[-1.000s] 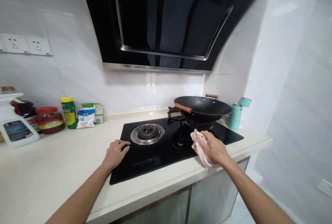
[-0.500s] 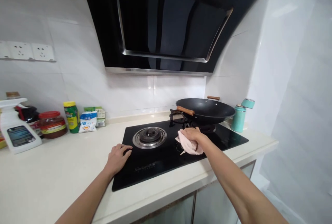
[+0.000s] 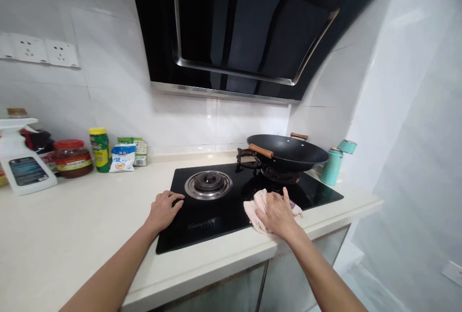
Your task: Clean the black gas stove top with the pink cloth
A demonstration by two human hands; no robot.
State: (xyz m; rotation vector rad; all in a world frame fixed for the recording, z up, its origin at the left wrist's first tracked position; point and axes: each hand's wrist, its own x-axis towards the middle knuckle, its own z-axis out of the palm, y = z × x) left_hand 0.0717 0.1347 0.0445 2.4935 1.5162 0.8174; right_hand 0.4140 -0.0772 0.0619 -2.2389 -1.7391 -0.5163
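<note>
My right hand (image 3: 277, 213) presses a crumpled pale pink cloth (image 3: 254, 211) against the front edge of the black glass gas hob (image 3: 224, 215), and part of the cloth hangs over onto the counter. Its index finger is lifted a little while the other fingers bear on the cloth. My left hand (image 3: 165, 211) rests at the hob's left edge, fingers loosely bent and thumb apart, with nothing held. Between the hands and further back lies the left burner (image 3: 208, 185). A black wok (image 3: 288, 152) with wooden handles sits over the right burner.
A teal canister (image 3: 331, 167) stands right of the wok. On the left counter are a white spray bottle (image 3: 27, 167), a red-lidded jar (image 3: 72, 159), a green yellow-capped container (image 3: 100, 150) and small packets (image 3: 122, 158). The black range hood (image 3: 231, 28) overhangs the hob.
My right hand has drawn the cloth toward the hob's front edge, and the cloth is now more spread out under it. My left hand stays at the left edge. The view has shifted slightly.
</note>
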